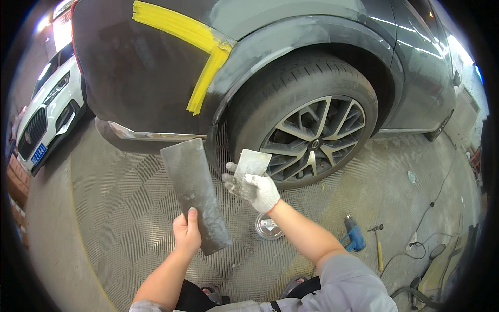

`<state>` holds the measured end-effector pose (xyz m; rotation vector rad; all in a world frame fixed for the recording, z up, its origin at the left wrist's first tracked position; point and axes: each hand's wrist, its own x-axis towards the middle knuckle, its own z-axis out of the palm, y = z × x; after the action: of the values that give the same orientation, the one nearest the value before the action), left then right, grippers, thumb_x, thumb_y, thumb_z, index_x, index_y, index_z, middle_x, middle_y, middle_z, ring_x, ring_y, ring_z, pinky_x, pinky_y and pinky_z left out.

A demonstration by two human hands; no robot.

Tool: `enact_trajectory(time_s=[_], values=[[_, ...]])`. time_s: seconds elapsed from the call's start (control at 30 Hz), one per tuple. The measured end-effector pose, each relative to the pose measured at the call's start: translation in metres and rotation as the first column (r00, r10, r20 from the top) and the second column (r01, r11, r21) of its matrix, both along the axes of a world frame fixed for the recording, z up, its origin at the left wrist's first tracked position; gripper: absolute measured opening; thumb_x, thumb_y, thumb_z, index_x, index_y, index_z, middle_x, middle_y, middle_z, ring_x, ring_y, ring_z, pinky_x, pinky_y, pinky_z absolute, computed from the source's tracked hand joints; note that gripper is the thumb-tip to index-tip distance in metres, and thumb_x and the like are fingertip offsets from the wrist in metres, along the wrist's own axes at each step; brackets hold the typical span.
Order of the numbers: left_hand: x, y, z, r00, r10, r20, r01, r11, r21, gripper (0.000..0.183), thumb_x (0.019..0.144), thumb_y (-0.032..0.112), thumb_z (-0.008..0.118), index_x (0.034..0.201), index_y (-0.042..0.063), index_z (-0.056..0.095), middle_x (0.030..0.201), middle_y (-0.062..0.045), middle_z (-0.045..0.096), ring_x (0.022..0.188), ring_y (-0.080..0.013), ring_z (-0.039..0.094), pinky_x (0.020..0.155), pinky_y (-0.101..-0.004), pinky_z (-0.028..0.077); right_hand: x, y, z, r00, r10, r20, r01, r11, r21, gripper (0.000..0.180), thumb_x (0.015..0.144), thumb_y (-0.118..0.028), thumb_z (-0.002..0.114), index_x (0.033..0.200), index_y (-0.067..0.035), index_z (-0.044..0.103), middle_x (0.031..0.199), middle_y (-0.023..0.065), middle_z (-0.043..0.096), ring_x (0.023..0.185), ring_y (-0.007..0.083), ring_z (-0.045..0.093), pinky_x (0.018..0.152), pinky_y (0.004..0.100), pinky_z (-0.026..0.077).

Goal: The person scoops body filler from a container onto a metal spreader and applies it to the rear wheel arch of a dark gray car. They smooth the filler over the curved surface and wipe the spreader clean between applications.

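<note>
My bare left hand (187, 233) grips the lower part of a long grey mixing board (191, 187), thumb on its face, which bears smears of grey filler. To its right, my right hand (253, 187), in a white knit glove with stained fingertips, holds a small rectangular spreader (253, 162) upright. Board and spreader are apart. Behind them stands a dark grey car with a tyre (304, 89) and spoked wheel. Pale grey patches of filler or primer cover parts of its wheel-arch trim (269, 50). Yellow masking tape (179, 31) runs across the rear panel and down beside the arch.
A round tin (269, 230) sits on the ribbed floor below my right hand. Further right lie a blue heat gun (354, 236), a hammer (379, 249) and a cable (432, 204). A white car (54, 101) stands at the left, near cardboard boxes (17, 181).
</note>
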<state>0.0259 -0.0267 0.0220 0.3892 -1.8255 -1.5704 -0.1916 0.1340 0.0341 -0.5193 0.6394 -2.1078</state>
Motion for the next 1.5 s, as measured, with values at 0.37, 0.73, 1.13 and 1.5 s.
enact_trajectory(time_s=[0.37,0.73,1.13,1.5], values=[[-0.010,-0.016,-0.007,0.999,-0.017,-0.043,0.019,0.999,0.049,0.039,0.113,0.025,0.057,0.088,-0.003,0.064,0.078,0.001,0.065,0.073,-0.0081,0.052,0.065,-0.0309,0.043,-0.009,0.026,0.038,0.615,-0.133,-0.777,0.612,0.703,0.364,0.038,0.087,-0.007,0.074,0.115,-0.008,0.048,0.113,0.0033,0.054,0.093,0.0117,0.055,0.086,0.0293,0.054],[-0.024,-0.021,-0.010,0.975,-0.221,-0.029,0.185,0.875,-0.448,0.035,0.105,0.018,0.063,0.076,0.000,0.057,0.064,-0.014,0.051,0.053,-0.0284,0.050,0.055,-0.0406,0.040,-0.060,0.105,0.219,-0.194,-0.320,-0.927,0.966,0.104,-0.238,0.068,0.084,-0.010,0.080,0.143,0.004,0.052,0.140,0.0175,0.059,0.131,0.0288,0.060,0.116,0.0406,0.048],[-0.034,-0.006,-0.017,0.914,-0.405,0.037,0.379,0.815,-0.438,0.031,0.102,0.012,0.067,0.075,0.000,0.059,0.065,-0.015,0.056,0.054,-0.0328,0.055,0.054,-0.0404,0.042,-0.176,0.157,0.389,-0.307,-0.281,-0.909,0.951,-0.044,-0.307,0.063,0.097,-0.031,0.070,0.149,0.003,0.059,0.134,0.0243,0.072,0.130,0.0287,0.066,0.111,0.0338,0.046],[-0.035,-0.006,-0.021,0.914,-0.399,0.074,0.390,0.813,-0.433,0.032,0.102,0.016,0.068,0.075,-0.001,0.059,0.065,-0.016,0.056,0.055,-0.0337,0.054,0.055,-0.0421,0.043,-0.064,0.016,0.387,-0.175,0.227,-0.958,0.968,-0.136,-0.209,0.077,0.092,-0.061,0.052,0.153,-0.015,0.059,0.152,0.0292,0.049,0.136,0.0419,0.059,0.118,0.0451,0.046]])
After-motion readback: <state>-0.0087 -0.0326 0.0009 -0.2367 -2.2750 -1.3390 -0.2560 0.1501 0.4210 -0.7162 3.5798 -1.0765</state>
